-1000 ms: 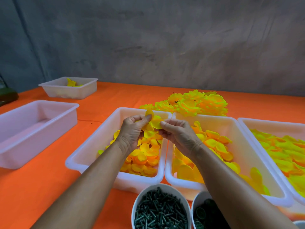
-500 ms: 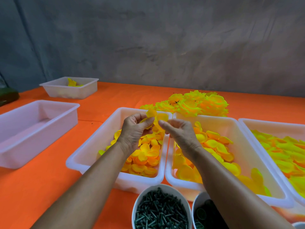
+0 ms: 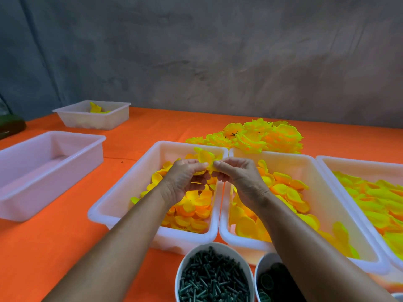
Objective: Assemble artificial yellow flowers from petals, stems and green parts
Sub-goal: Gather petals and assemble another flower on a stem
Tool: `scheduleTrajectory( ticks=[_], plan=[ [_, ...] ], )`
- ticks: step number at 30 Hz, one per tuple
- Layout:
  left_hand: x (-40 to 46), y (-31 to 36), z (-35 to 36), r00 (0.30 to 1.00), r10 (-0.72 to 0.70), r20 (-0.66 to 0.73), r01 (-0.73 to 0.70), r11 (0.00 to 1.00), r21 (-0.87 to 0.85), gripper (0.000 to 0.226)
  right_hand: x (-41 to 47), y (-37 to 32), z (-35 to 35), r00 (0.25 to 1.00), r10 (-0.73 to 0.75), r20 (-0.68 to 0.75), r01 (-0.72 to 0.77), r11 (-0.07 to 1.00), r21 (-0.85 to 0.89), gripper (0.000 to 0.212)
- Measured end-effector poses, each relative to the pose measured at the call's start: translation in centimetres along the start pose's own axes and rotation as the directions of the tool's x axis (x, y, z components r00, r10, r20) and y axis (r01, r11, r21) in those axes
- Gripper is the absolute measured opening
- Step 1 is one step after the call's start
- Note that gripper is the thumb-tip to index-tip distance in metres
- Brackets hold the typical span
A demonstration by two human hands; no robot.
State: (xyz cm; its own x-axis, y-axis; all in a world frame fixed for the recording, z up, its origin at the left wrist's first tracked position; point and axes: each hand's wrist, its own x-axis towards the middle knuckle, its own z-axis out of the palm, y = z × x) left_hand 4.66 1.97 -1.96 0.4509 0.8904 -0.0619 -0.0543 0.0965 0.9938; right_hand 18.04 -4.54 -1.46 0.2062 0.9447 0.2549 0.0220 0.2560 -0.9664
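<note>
Both hands meet above the middle white tray (image 3: 122,199) of small yellow-orange petals. My left hand (image 3: 185,179) and my right hand (image 3: 237,175) pinch the same small cluster of yellow petals (image 3: 206,158) between thumbs and fingertips. Its lower part is hidden by my fingers. A second tray (image 3: 327,203) to the right holds larger yellow petals. A pile of finished yellow flowers (image 3: 257,136) lies behind the trays. At the near edge stand a white bowl of dark green stems (image 3: 213,277) and a bowl of green ring parts (image 3: 268,282).
An orange cloth (image 3: 54,247) covers the table. An empty white tray (image 3: 43,171) stands at the left, and a smaller tray (image 3: 93,115) with a few petals is at the far left. Another petal tray (image 3: 370,188) lies at the right edge. A grey wall rises behind.
Both hands stay over the middle tray and keep working the petal cluster. The fingertips have drawn closer together around it, and the petals have shifted slightly in the grip.
</note>
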Motion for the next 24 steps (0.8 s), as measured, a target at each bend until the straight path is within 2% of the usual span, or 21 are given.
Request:
scheduleTrajectory(
  ticks=[3,6,8,13,18,22,24],
  plan=[
    [-0.16,-0.23,0.15,0.987,0.135,-0.088,-0.130,0.990,0.063,0.007,0.05,0.09,-0.14,0.999,-0.004,-0.046,0.003,1.000,-0.010,0.016],
    [-0.10,-0.36,0.13,0.935,0.324,-0.141,-0.304,0.941,0.150,0.033,0.21,0.34,-0.20,0.995,-0.012,-0.100,0.011,1.000,-0.013,0.019],
    [-0.26,-0.26,0.22,0.913,0.395,-0.106,-0.376,0.913,0.162,0.037,0.31,0.54,-0.21,0.991,-0.023,-0.128,0.021,1.000,-0.018,0.018],
    [-0.61,-0.35,0.41,0.929,0.371,0.011,-0.369,0.920,0.132,0.013,0.41,0.68,-0.14,0.989,-0.043,-0.138,0.041,0.999,-0.021,0.020],
    [-0.53,-0.14,0.45,0.946,0.317,-0.064,-0.314,0.948,0.052,0.012,0.20,0.37,-0.09,0.998,-0.018,-0.058,0.019,1.000,0.011,0.007],
    [-0.43,-0.05,0.40,0.947,0.306,-0.102,-0.309,0.951,-0.022,0.015,0.19,0.36,0.03,0.999,0.001,-0.054,0.001,0.999,0.034,0.011],
    [-0.42,-0.11,0.39,0.945,0.315,-0.082,-0.316,0.949,0.004,0.015,0.17,0.34,-0.07,0.998,0.001,-0.067,-0.001,1.000,0.007,0.011]
  ],
)
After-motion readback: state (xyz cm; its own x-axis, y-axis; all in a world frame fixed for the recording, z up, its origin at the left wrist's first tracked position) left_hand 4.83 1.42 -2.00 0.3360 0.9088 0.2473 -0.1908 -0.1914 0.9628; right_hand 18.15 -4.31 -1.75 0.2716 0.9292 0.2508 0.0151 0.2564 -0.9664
